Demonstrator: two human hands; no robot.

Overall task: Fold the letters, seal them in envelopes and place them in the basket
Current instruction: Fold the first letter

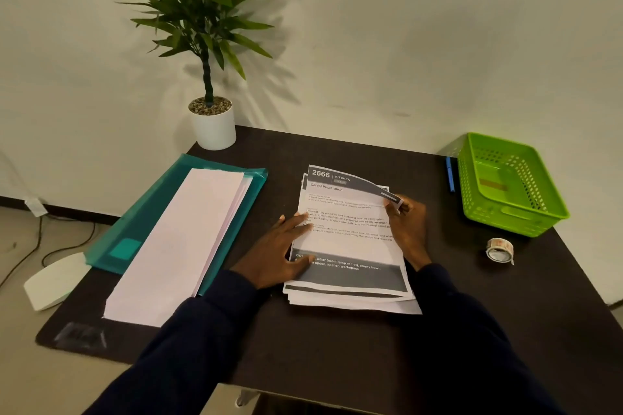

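Note:
A stack of printed letters (350,246) lies in the middle of the dark table. My left hand (286,249) rests flat on the stack's left side, fingers spread. My right hand (406,222) pinches the top right corner of the top letter and lifts it, so the sheet curls upward. A pile of long white envelopes (178,246) lies to the left on a teal plastic folder (135,222). The green perforated basket (539,212) stands at the far right; it holds nothing but a faint label on its floor.
A roll of tape (500,249) lies below the basket near the right edge. A blue pen (449,173) lies left of the basket. A potted plant (212,125) stands at the back left corner against the wall. A white object (54,280) sits on the floor beside the table.

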